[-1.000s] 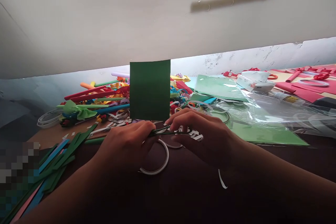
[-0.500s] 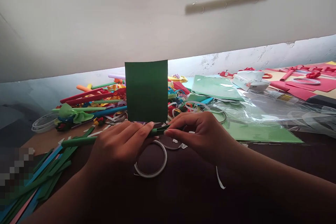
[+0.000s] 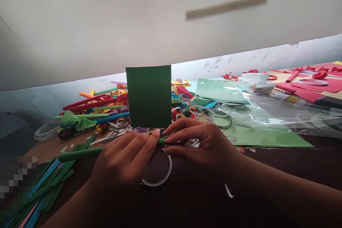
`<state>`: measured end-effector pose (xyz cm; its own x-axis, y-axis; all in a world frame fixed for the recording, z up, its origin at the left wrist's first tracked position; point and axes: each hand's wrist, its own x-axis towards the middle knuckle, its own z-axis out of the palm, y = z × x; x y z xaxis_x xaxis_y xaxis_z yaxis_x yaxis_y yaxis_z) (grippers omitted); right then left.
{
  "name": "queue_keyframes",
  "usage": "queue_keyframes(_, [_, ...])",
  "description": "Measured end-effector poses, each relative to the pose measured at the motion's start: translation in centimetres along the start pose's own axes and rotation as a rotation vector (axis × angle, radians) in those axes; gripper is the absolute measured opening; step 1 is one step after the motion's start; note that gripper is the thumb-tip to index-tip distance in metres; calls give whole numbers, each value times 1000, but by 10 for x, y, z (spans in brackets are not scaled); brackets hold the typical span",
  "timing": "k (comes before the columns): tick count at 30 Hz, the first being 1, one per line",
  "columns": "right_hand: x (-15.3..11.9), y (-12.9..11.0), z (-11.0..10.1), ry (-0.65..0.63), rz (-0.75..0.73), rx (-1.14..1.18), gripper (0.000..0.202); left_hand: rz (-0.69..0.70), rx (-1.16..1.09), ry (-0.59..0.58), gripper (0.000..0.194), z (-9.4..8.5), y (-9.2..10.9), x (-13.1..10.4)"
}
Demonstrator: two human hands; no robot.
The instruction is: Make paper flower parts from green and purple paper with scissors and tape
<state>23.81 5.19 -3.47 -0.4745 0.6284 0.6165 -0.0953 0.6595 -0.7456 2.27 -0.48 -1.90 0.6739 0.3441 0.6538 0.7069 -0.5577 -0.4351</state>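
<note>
A green rolled paper tube [image 3: 81, 154] lies across the middle of the view, its left end sticking out past my left hand [image 3: 127, 156]. Those left fingers are wrapped over the tube and press down on it. My right hand [image 3: 196, 140] has its thumb and fingers closed about the tube's right end, which they partly hide. Just behind both hands, a dark green paper sheet [image 3: 149, 96] stands upright. Under the fingers, a roll of white narrow tape [image 3: 169, 172] rests on the dark table, partly covered by my left hand.
Green, blue and pink paper strips [image 3: 57, 185] lie at the lower left. Colourful paper tubes and scraps [image 3: 98, 108] are heaped behind. To the right are light green sheets [image 3: 272, 137], clear plastic film [image 3: 275, 112] and a tissue pack [image 3: 255, 82]. A white board [image 3: 107, 25] hangs overhead.
My right fingertips have shifted on the tube's right end, with the fingers now straighter over it. The left hand keeps its hold. The whole view has moved slightly.
</note>
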Motion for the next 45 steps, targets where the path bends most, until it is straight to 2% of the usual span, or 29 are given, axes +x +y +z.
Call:
queue_keyframes(4, [-5,1,5,92,-145,-149,5,10,-22,27,32,-1,2,2])
queue_keyframes(7, [-6,0,6,147,-333,-283,6,-78,-92,4,31,-1,6,5])
queue_keyframes(9, [-6,-2,4,144,-369,-279,5,-127,-145,-11,34,0,8,6])
queue_keyframes(12, [-5,-7,0,156,-286,-214,16,-150,-184,-33,42,1,8,6])
queue_keyframes(14, [-3,-9,-2,161,-194,-213,14,-137,-163,-37,43,2,6,5])
queue_keyframes(17, [1,-10,-5,121,-52,-240,6,-126,-87,-15,35,3,3,3])
queue_keyframes(21, [6,-8,-8,56,132,-145,10,-183,-3,-16,24,4,1,0])
queue_keyframes(24, [7,-5,-9,49,266,-87,15,-202,34,-24,23,5,2,0])
queue_keyframes(26, [7,-4,-8,55,303,-62,16,-194,25,-16,26,6,2,0])
queue_keyframes(30, [5,-3,-6,42,229,-59,8,-156,-46,-15,34,8,4,0])
queue_keyframes(38, [4,2,-4,-15,205,-35,10,-156,-43,-29,34,8,5,-3])
queue_keyframes(42, [-1,4,3,99,101,-116,10,-156,-19,-24,34,6,10,-1])
queue_keyframes(45, [-4,2,6,162,-51,-274,6,-164,-84,-39,30,4,12,2])
